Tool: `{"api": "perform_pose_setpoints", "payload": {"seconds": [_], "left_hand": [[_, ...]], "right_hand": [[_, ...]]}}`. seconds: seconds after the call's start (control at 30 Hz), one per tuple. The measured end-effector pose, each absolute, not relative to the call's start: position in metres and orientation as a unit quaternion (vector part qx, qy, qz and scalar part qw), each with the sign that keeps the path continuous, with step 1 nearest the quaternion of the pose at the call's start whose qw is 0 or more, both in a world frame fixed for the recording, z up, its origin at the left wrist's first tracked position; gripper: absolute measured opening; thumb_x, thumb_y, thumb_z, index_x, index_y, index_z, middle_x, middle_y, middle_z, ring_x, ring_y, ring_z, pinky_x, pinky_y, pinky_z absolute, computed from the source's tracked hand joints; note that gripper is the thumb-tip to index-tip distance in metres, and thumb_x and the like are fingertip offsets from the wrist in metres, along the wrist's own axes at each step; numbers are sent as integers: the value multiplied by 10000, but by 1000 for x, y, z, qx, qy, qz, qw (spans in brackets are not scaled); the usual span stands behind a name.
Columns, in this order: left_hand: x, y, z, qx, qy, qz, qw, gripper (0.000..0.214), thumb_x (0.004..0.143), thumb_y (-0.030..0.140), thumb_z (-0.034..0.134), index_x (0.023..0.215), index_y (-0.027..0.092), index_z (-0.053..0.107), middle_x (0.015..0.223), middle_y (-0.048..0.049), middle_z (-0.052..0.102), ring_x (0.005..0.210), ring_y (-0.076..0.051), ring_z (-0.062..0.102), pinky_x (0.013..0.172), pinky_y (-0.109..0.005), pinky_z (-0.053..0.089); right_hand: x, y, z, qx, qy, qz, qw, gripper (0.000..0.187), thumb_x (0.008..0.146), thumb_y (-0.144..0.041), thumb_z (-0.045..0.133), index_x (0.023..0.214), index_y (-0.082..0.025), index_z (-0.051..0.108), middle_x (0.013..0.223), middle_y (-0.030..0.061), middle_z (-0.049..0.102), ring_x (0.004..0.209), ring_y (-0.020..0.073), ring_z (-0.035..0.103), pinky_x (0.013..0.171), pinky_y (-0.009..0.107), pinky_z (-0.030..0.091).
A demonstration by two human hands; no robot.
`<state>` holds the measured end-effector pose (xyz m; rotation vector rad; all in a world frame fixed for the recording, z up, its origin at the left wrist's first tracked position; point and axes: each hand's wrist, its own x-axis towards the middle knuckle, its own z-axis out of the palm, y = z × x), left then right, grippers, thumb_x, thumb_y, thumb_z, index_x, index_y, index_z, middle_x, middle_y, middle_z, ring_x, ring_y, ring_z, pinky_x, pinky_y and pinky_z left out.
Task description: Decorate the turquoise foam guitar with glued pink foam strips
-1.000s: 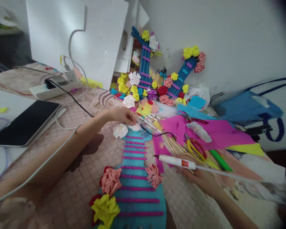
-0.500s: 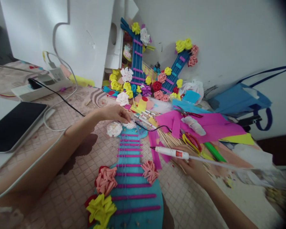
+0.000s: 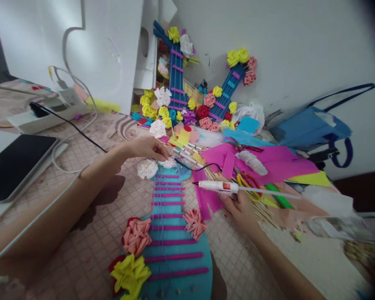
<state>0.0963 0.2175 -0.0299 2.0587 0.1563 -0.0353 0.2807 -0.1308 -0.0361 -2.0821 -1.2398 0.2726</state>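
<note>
A blue toy guitar (image 3: 177, 262) lies on the table before me, with magenta strips across it and thin strings along it. Salmon paper flowers (image 3: 136, 236) and a yellow paper flower (image 3: 130, 273) sit along its sides. At its far end, my left hand (image 3: 151, 148) is closed in a pinch on a white paper flower (image 3: 168, 162). Another white flower (image 3: 147, 168) lies just left of it. My right hand (image 3: 242, 208) is closed on a white glue gun (image 3: 217, 186), its nozzle pointing left over the guitar's neck. A glue stick (image 3: 268, 191) extends from its back; the handle is mostly hidden.
Two decorated dark blue guitars (image 3: 178, 79) lean against the wall. Right of the guitar lie magenta paper (image 3: 284, 162), wooden sticks (image 3: 264, 212), scissors (image 3: 242, 146) and yellow-handled pliers (image 3: 248, 189). A black cord (image 3: 203, 168) crosses the guitar's head. A tablet (image 3: 18, 166) and power strip (image 3: 50, 114) are left.
My right hand has raised the glue gun slightly and turned it, so more of its back end shows. My left hand stays at the white flower. The whole view has shifted slightly.
</note>
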Motion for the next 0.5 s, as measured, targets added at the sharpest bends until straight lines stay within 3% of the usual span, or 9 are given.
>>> {"api": "perform_pose_setpoints", "payload": {"seconds": [0.2, 0.33, 0.5], "left_hand": [[96, 218, -31, 855, 61, -13, 515, 215, 724, 322, 693, 868, 168, 735, 968, -54, 719, 905, -176, 632, 778, -245, 468], [97, 219, -33, 854, 56, -8, 517, 198, 727, 318, 695, 858, 177, 737, 948, -44, 723, 877, -163, 637, 757, -231, 467], [96, 221, -34, 855, 44, 3, 517, 184, 734, 312, 701, 865, 190, 746, 916, -38, 732, 840, -148, 638, 721, -208, 454]], "right_hand": [[284, -134, -26, -794, -507, 64, 330, 306, 867, -399, 554, 1079, -178, 552, 1005, 90, 623, 886, 225, 586, 761, 346, 467], [284, -137, -33, -814, -484, 59, 316, 267, 887, -412, 528, 1019, -183, 567, 904, 71, 628, 802, 215, 577, 712, 345, 454], [279, -129, -27, -807, -422, 53, 410, 279, 889, -423, 517, 1041, -194, 567, 933, 68, 651, 837, 220, 606, 736, 346, 476]]}}
